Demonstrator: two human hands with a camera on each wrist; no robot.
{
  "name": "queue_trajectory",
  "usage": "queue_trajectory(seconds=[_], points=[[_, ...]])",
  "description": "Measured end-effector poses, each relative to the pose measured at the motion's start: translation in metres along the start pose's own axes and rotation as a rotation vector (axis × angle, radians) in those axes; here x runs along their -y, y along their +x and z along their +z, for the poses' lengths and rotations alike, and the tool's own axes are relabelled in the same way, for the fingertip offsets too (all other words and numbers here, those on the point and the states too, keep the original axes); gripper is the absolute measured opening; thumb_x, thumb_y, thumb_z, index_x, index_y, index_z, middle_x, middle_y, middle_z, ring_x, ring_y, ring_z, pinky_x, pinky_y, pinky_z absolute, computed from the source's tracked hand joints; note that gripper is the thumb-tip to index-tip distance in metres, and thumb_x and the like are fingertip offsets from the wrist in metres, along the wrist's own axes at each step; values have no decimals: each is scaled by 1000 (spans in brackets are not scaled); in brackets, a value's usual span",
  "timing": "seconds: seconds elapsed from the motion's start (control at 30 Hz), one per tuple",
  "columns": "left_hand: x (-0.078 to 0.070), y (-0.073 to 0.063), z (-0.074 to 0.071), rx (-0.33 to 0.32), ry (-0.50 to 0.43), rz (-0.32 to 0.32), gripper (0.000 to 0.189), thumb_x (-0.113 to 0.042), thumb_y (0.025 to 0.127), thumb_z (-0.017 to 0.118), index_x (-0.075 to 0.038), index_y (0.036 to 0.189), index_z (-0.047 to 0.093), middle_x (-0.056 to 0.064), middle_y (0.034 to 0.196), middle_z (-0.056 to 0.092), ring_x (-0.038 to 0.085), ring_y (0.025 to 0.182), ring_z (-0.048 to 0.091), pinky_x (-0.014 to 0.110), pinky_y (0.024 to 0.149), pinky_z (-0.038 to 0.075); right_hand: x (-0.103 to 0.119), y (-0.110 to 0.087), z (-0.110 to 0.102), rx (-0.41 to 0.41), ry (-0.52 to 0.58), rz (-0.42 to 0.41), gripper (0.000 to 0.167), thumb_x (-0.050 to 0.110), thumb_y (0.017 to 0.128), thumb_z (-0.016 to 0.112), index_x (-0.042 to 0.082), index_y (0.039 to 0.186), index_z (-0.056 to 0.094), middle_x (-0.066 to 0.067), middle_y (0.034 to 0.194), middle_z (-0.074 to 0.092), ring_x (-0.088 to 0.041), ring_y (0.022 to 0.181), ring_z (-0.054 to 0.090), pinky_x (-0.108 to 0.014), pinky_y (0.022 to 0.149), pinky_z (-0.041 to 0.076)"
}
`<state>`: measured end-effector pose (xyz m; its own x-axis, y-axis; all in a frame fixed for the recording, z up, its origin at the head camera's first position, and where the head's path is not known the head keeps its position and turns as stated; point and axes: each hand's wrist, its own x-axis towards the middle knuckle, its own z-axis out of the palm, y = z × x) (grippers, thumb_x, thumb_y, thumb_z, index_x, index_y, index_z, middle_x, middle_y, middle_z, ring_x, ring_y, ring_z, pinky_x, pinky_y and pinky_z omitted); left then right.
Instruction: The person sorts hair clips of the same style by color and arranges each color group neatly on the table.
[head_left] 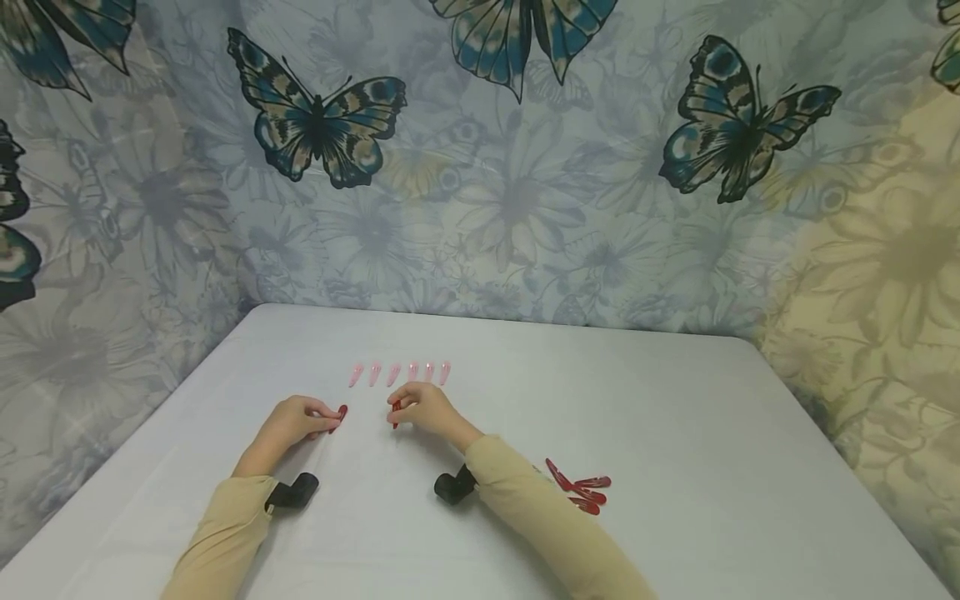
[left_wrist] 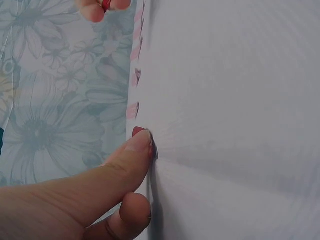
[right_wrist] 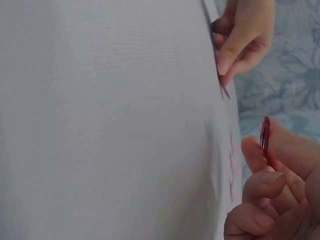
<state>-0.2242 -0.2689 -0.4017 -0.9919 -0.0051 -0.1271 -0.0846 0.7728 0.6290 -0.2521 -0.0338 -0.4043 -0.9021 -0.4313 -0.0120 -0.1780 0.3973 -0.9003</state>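
Note:
Between thumb and fingers my left hand [head_left: 300, 418] pinches a red snap hair clip [head_left: 342, 412] low at the white tabletop, left of centre. My right hand [head_left: 424, 407] holds another red snap hair clip [head_left: 396, 414], raised a little above the table; in the right wrist view this clip [right_wrist: 265, 135] stands upright between thumb and forefinger. Beyond both hands, several pink hair clips [head_left: 375, 374] lie in a row, side by side. In the left wrist view the thumb covers much of the left hand's red clip [left_wrist: 138, 131].
More red hair clips [head_left: 588, 493] lie in a loose pile right of my right forearm, which partly overlaps it. Black wrist cameras [head_left: 294, 492] stick out from both sleeves. A butterfly-patterned wall covering [head_left: 517, 208] rises behind the white table [head_left: 712, 417].

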Motion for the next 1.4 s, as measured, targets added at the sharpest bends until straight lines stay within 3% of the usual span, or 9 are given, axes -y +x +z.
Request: queue_trajectory(seconds=[0.17, 0.33, 0.47, 0.63, 0.9, 1.17, 1.4], points=[[-1, 0, 1, -10, 20, -6, 21, -18, 83, 76, 1, 94, 73, -6, 55, 49, 10, 54, 43, 26, 54, 33, -1, 7, 9, 6, 6, -57, 26, 5, 86, 70, -1, 111, 69, -18, 102, 71, -18, 93, 62, -19, 67, 41], [-2, -1, 1, -9, 20, -16, 21, -18, 84, 76, 1, 93, 74, -6, 56, 50, 9, 54, 44, 25, 54, 34, 0, 13, 22, -51, 10, -99, 27, 3, 83, 73, -2, 109, 70, -19, 105, 73, -28, 104, 66, -22, 81, 47], [-2, -2, 2, -1, 13, -14, 20, -18, 84, 76, 1, 92, 74, -6, 55, 50, 9, 54, 44, 25, 54, 34, -1, 16, 31, -101, 33, -109, 24, -1, 80, 73, -3, 104, 71, -19, 99, 74, -28, 100, 69, -22, 87, 47], [-2, 0, 4, -8, 7, 10, 20, -18, 84, 75, 0, 91, 74, -7, 54, 49, 9, 53, 44, 25, 53, 34, -4, 22, 39, -136, 57, -148, 21, -7, 77, 72, -4, 98, 70, -21, 94, 74, -29, 93, 72, -19, 80, 49], [0, 0, 6, -17, 20, -15, 18, -17, 83, 76, 0, 88, 74, -6, 54, 49, 9, 54, 44, 26, 54, 33, -9, 21, 54, -219, -154, -170, 22, 3, 78, 76, 10, 97, 70, -10, 88, 75, -25, 97, 61, -17, 70, 37], [-3, -1, 4, -7, 44, -26, 18, -17, 84, 75, 0, 91, 74, -5, 57, 49, 10, 56, 45, 27, 56, 33, -7, 20, 56, -255, -208, -196, 25, 4, 76, 78, 10, 99, 73, -9, 86, 74, -15, 78, 52, -16, 64, 31], [0, 1, 1, -9, 30, -5, 19, -18, 84, 75, 1, 90, 74, -6, 55, 52, 9, 54, 46, 26, 55, 35, -3, 25, 56, -239, -251, -171, 25, 6, 76, 78, 11, 100, 76, -6, 86, 72, -10, 75, 49, -16, 64, 32]])
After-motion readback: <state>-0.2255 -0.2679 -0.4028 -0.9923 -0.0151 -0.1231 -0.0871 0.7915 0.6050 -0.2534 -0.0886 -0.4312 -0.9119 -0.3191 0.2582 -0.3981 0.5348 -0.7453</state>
